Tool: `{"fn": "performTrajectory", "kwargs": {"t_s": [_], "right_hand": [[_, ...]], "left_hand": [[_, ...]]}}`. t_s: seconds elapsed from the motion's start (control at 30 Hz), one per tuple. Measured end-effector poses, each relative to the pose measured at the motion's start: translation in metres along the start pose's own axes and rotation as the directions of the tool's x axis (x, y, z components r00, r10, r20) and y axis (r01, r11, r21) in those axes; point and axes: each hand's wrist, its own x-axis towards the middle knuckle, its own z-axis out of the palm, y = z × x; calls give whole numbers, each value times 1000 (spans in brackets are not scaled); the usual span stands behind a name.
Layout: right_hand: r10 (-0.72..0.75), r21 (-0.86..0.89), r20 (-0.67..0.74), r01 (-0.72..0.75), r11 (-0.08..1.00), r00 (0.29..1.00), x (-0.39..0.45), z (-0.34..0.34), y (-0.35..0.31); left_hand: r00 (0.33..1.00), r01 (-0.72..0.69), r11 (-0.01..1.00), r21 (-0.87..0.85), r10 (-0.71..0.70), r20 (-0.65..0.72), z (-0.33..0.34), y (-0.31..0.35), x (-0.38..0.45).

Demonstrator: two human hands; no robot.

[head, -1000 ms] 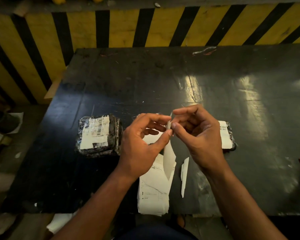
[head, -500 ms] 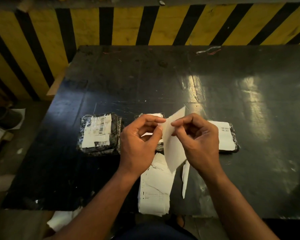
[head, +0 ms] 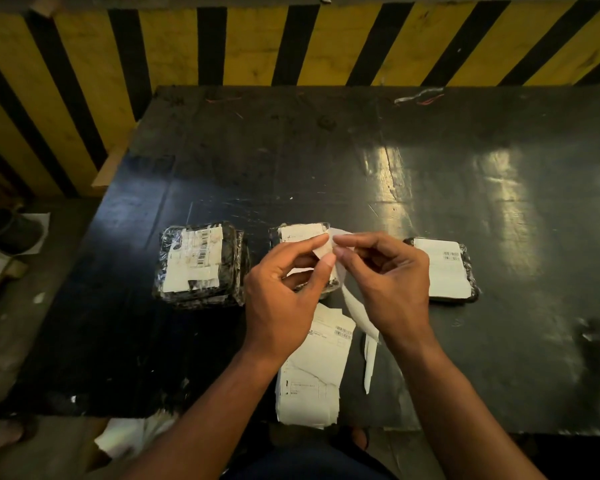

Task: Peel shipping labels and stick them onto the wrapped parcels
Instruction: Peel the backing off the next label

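White label (head: 329, 249) pinched betw. both thumb+forefinger tips, left hand (head: 284, 292), right hand (head: 388, 285), above middle parcel (head: 300, 233) at 12 o'clock. Risk: curling backing (head: 357, 311), adhesive folding onto itself.

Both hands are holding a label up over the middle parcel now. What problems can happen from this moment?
1. The label, pinched between the left hand and right hand, curls; it may fold and stick to itself.
2. Its loose backing strip hangs over the label stack and could catch there.
3. The middle parcel already shows white paper, so the new label might cover it crookedly.
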Motion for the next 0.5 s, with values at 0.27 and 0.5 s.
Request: {"fn": "performTrajectory", "kwargs": {"t_s": [0.27,0.5], "right_hand": [[-108,-234,-146,72,969,983,-3,-2,22],[-87,-313,-298,-11,950,950,-11,-11,57]], "left_hand": [[995,61,998,24,-59,-76,-8,-17,5],[989,116,985,124,-103,-109,-22,-49,6]]}}
